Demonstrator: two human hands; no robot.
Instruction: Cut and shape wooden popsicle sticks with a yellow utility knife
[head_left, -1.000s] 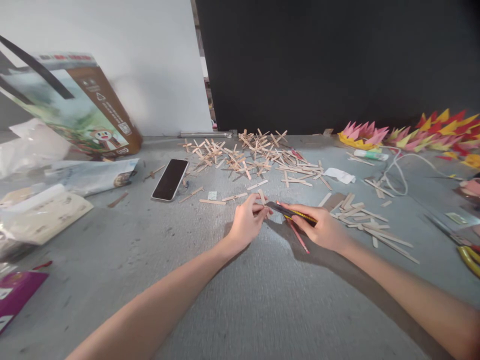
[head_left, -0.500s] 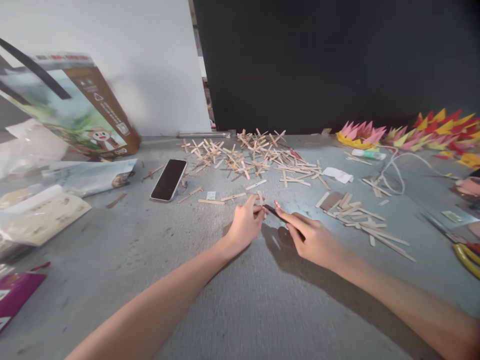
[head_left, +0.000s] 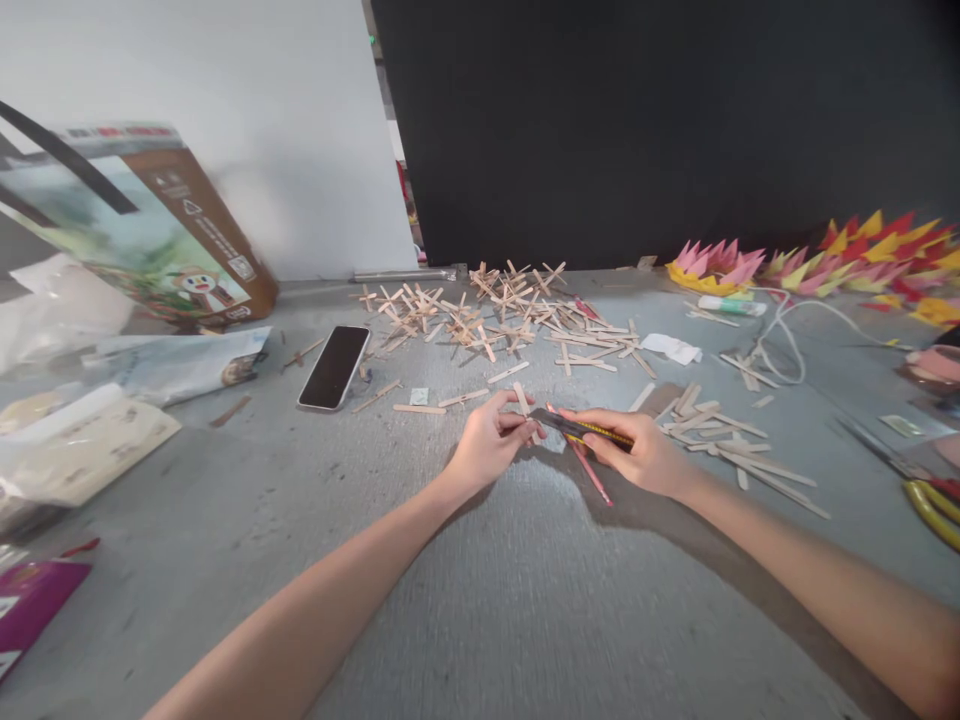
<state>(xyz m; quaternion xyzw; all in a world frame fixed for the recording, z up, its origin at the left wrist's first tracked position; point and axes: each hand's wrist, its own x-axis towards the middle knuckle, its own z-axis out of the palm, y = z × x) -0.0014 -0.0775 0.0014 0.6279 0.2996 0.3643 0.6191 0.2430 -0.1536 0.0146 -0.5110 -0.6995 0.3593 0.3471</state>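
My left hand (head_left: 491, 438) is closed, pinching a wooden craft stick (head_left: 521, 398) that points up and away from me. In my right hand (head_left: 637, 452) is a black and yellow utility knife (head_left: 577, 428), its front end touching or nearly touching the stick at the left fingertips. A pink pencil (head_left: 597, 480) crosses beneath the knife by the right fingers; whether those fingers grip it too, I cannot tell. Beyond the hands lies a heap of craft sticks joined into crosses (head_left: 472, 315). Loose craft sticks (head_left: 720, 430) are scattered right of my right hand.
A phone (head_left: 334, 367) lies left of the sticks. Further left are a printed bag (head_left: 169, 245) and plastic packets (head_left: 82, 445). To the right are scissors (head_left: 930, 510), a white cable (head_left: 780, 330), a glue stick (head_left: 731, 305) and folded paper crowns (head_left: 716, 265).
My right hand has turned, so the knife's yellow side and the pink pencil now show. The craft stick has tilted slightly in my left hand, which stays about where it was.
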